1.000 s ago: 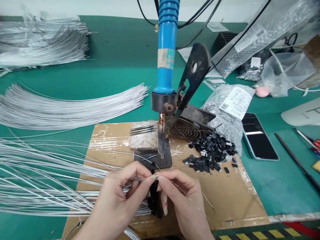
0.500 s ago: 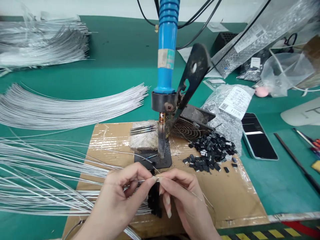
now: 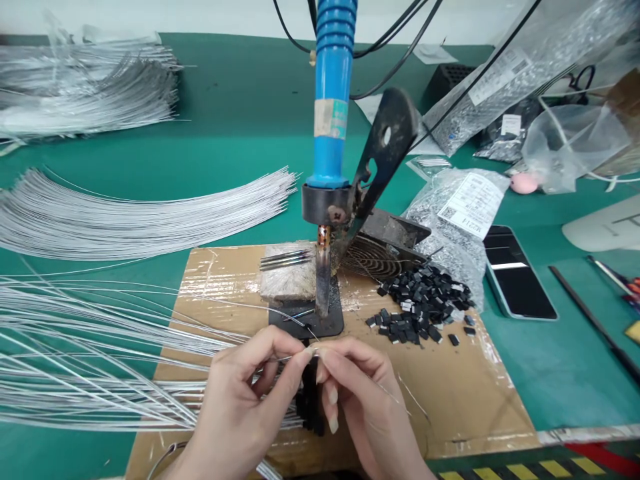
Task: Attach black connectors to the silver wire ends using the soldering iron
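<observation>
1. Left hand (image 3: 245,400) is closed in a pinch: thumb and forefinger grip a thin silver wire (image 3: 280,360) near its end, other fingers curled under.
2. Right hand (image 3: 360,393) is also closed in a pinch, fingertips meeting the left hand's at the same wire end. A thin strand (image 3: 400,400) trails off to the right from under its fingers.
3. The pinch point sits over the cardboard sheet (image 3: 465,393), just in front of the black base plate (image 3: 307,320).
4. Black parts (image 3: 309,400) show between and below the two hands; cannot tell which hand holds them, if either.
5. Blue-handled soldering iron (image 3: 331,100) stands upright in its clamp, tip (image 3: 323,287) pointing down at the base plate, close above the fingertips but apart from them.
6. Loose wires (image 3: 90,353) fan across the bench (image 3: 235,127) on the left and run in under the left hand.
7. Two more wire bundles lie further back: a curved one (image 3: 140,220) and a rear stack (image 3: 85,87).
8. Pile of small black components (image 3: 423,303) lies on the cardboard, right of the iron.
9. Phone (image 3: 517,273) lies flat on the bench to the right, beside a labelled bag (image 3: 465,207).
</observation>
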Available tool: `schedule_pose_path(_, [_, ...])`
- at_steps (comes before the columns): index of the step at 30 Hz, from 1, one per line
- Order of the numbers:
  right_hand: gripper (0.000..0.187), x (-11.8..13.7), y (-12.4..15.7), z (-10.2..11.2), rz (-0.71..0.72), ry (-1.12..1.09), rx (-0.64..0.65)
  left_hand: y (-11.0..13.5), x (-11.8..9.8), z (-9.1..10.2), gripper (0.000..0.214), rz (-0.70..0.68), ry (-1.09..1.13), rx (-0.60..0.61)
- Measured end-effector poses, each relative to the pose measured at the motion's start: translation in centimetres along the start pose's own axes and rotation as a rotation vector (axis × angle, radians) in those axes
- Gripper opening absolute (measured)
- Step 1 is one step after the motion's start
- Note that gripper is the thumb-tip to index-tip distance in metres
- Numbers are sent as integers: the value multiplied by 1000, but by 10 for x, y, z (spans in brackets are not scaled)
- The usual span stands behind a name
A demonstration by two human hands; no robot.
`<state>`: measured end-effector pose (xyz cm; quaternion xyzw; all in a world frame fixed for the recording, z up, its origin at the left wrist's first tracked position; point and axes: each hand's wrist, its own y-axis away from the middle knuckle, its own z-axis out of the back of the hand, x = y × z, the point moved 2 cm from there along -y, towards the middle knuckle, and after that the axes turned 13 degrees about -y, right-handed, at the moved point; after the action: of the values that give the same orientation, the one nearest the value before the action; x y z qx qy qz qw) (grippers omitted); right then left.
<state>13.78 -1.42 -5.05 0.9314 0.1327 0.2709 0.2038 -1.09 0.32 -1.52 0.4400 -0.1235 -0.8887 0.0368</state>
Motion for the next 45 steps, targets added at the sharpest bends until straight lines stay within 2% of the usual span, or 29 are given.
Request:
schedule_pose_path(7, [18, -12, 0, -3, 68, -68, -27, 2, 3, -4, 28, 25, 41, -28])
schedule_pose_path(14, [23, -3, 0, -3, 69, 13, -19, 0, 0, -3, 21, 61, 106, -64])
schedule_pose_path(17, [20, -1, 1, -3, 88, 113, -32, -1, 1, -1, 19, 51, 91, -83])
schedule_pose_path(21, [21, -2, 2, -5, 108, 186, -79, -2, 2, 1, 19, -18, 59, -43])
schedule_pose_path(32, [18, 0, 4, -4, 106, 164, -54, 0, -3, 3, 21, -22, 42, -34])
schedule_pose_path(36, [19, 2, 4, -3, 92, 158, -35, -1, 1, 4, 21, -82, 0, -29])
schedule_pose_path(41, [21, 7, -1, 3, -4, 143, 10, -3, 5, 5, 21, -225, -78, -19])
schedule_pose_path(45, [22, 13, -4, 6, -51, 160, 30, -3, 1, 4, 21, -240, -97, -46])
